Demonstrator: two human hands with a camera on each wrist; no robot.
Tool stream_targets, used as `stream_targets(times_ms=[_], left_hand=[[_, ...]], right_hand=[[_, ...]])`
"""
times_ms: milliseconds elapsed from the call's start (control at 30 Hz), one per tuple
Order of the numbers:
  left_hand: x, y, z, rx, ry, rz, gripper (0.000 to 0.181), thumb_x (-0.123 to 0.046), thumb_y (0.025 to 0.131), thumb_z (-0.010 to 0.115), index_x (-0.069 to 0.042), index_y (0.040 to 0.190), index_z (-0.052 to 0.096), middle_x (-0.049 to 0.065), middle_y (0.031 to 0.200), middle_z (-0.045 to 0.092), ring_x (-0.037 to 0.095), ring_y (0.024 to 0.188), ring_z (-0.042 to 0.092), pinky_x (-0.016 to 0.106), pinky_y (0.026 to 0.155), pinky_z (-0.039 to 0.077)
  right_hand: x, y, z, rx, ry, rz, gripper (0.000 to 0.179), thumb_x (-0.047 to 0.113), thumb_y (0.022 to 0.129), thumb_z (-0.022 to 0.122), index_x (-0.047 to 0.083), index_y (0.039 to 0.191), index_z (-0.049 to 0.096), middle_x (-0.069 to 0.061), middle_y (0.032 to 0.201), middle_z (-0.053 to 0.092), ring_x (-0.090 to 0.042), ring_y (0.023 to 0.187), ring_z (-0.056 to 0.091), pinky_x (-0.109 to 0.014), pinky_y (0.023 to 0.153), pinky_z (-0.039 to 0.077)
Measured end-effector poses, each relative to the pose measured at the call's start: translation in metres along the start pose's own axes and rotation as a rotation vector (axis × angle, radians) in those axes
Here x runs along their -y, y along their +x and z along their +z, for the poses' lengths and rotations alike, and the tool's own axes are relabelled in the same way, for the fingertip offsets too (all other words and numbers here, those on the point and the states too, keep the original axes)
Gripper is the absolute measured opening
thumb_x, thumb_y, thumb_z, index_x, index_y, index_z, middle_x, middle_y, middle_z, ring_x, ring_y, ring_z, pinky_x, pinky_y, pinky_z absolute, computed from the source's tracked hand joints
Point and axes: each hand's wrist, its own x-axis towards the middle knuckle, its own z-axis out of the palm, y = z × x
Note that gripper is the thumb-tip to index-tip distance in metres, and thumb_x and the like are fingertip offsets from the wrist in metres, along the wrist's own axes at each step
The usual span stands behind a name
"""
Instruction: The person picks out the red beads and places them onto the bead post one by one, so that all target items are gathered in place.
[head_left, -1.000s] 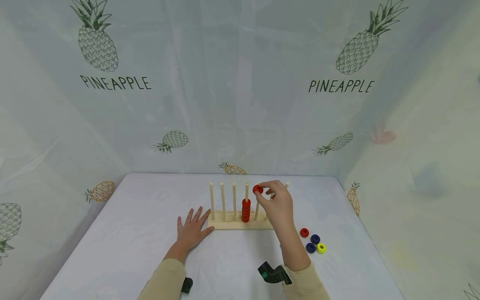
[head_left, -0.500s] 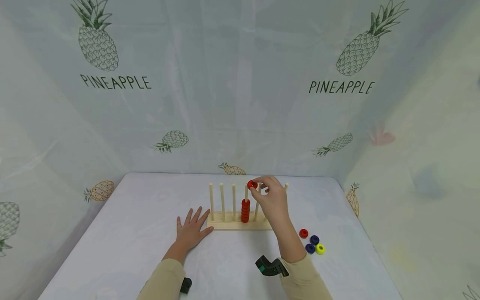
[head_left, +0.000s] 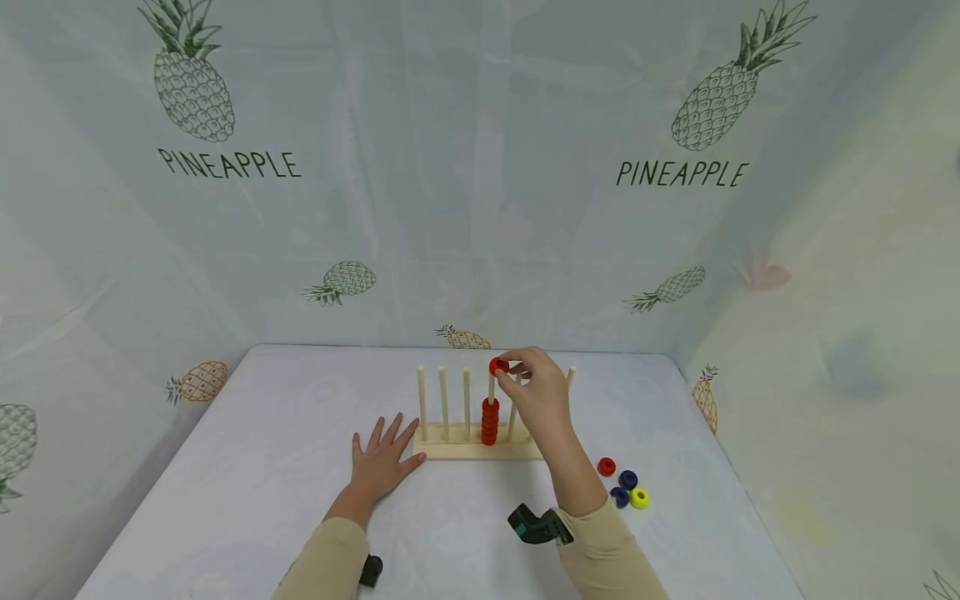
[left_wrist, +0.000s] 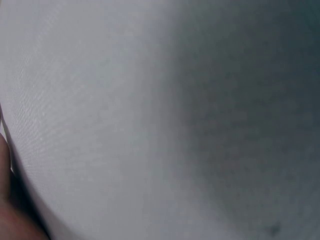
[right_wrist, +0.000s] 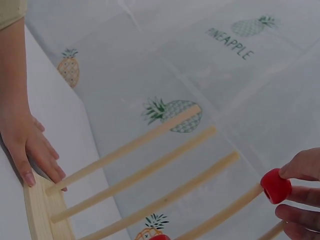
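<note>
A wooden peg stand (head_left: 457, 451) with several upright pegs stands towards the back of the table. My right hand (head_left: 542, 398) pinches a red bead (head_left: 497, 367) between thumb and fingers. In the right wrist view that bead (right_wrist: 276, 186) is right at the tip of a peg (right_wrist: 220, 216). Lower on the same peg sits a stack of red beads (head_left: 490, 422). Fingers spread, my left hand (head_left: 381, 468) lies flat on the table, its fingertips at the stand's left end. Only a sliver of the left hand (left_wrist: 6, 175) enters the left wrist view.
Loose beads lie right of my right forearm: a red one (head_left: 607, 467), two blue ones (head_left: 628, 479) and a yellow one (head_left: 639, 498). The table (head_left: 247, 500) has a white cover. A pineapple-print curtain (head_left: 480, 208) hangs behind it.
My right hand has carried the red bead leftwards and slightly up, from beside the peg holding the stack to its tip. The left hand stays in place.
</note>
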Motion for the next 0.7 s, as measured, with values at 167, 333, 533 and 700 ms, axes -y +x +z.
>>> stream_targets(times_ms=[167,333,533,700], left_hand=[[0.0001,0.0002,-0.0007,0.007,0.006,0.003,0.074,-0.065,0.091,0.048,-0.027,0.153,0.035,0.009,0.160,0.023,0.039,0.146,0.011,0.073,0.105,0.000],[0.0003,0.0003,-0.0006,0.002,0.000,0.006,0.073,-0.064,0.092,0.049,-0.027,0.153,0.035,0.009,0.160,0.023,0.039,0.146,0.011,0.073,0.105,-0.001],[-0.0005,-0.0006,-0.0012,-0.008,-0.002,0.004,0.074,-0.065,0.091,0.050,-0.026,0.153,0.035,0.009,0.160,0.024,0.039,0.146,0.011,0.073,0.105,-0.001],[0.0011,-0.0005,0.0015,-0.033,-0.007,0.013,0.073,-0.064,0.091,0.051,-0.024,0.151,0.039,0.011,0.158,0.027,0.040,0.145,0.015,0.073,0.105,0.000]], right_hand=[[0.0009,0.0013,0.0013,0.005,-0.009,0.023,0.017,0.007,0.082,0.077,0.009,0.098,0.073,0.000,0.098,0.067,-0.023,0.084,0.064,-0.034,0.070,0.052],[0.0015,0.0024,0.0016,0.010,-0.024,0.039,0.017,0.009,0.083,0.078,0.010,0.099,0.073,0.001,0.098,0.067,-0.021,0.084,0.063,-0.034,0.070,0.052],[0.0019,0.0032,0.0020,0.016,-0.034,0.038,0.018,0.010,0.083,0.078,0.010,0.100,0.074,0.000,0.098,0.067,-0.023,0.085,0.063,-0.034,0.070,0.051],[0.0014,0.0040,0.0029,0.011,-0.043,0.024,0.017,0.010,0.082,0.079,0.010,0.098,0.074,0.001,0.096,0.067,-0.021,0.083,0.062,-0.033,0.070,0.050]])
